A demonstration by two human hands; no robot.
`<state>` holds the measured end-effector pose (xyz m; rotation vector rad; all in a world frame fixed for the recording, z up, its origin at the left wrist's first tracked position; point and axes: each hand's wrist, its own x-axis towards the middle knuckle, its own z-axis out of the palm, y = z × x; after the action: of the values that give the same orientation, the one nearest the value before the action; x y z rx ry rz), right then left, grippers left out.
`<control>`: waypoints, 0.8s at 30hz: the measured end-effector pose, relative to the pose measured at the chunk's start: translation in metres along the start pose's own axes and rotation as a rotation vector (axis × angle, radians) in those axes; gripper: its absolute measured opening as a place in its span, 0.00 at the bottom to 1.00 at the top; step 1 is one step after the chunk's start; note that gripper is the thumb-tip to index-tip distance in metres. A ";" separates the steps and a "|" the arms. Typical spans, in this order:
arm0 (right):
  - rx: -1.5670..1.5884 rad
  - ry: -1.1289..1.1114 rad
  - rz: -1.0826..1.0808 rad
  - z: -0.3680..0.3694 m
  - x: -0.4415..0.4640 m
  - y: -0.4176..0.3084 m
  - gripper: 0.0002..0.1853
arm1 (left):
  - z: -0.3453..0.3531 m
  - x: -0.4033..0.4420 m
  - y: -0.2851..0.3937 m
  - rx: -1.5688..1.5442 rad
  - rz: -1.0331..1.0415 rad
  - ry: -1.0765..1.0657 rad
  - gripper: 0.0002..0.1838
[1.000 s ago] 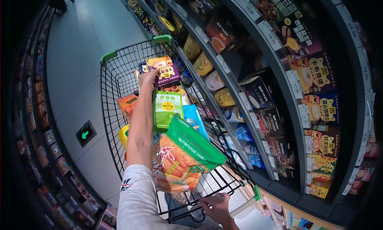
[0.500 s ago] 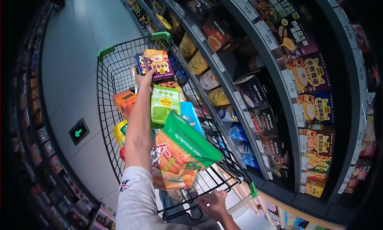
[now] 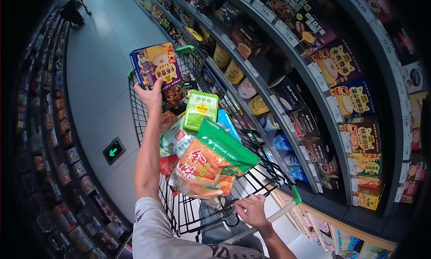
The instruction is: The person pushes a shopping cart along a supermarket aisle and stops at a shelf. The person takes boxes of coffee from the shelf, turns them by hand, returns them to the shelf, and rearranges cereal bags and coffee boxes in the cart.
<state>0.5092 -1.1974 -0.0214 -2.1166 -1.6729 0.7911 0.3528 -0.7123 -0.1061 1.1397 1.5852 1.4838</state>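
1. Two boxes (image 3: 157, 61) up at the far-left corner of the cart (image 3: 186, 49): my left hand (image 3: 149, 96) grasps them, thumb in front.
2. Looks like a carrying step; the next move calls for steady pinching.
3. Inside the cart: green pouch (image 3: 201, 113), cereal bag (image 3: 211, 164), blue packet (image 3: 228, 123).
4. Right hand (image 3: 253, 210) curled, near edge; gripping anything? Can't tell.
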 end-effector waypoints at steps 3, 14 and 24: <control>-0.002 0.035 -0.013 0.006 -0.005 0.005 0.02 | -0.036 -0.001 0.049 -0.111 0.015 -0.014 0.46; 0.617 0.523 0.130 -0.018 0.029 0.006 0.45 | -0.160 -0.163 0.101 -0.146 -0.418 -1.117 0.44; 0.348 -0.011 0.251 0.026 0.067 0.040 0.59 | -0.137 -0.268 0.025 0.532 0.570 -1.043 0.28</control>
<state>0.5351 -1.1458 -0.0799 -2.0920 -1.1807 1.0809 0.3363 -1.0133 -0.0878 2.3032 0.9128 0.4752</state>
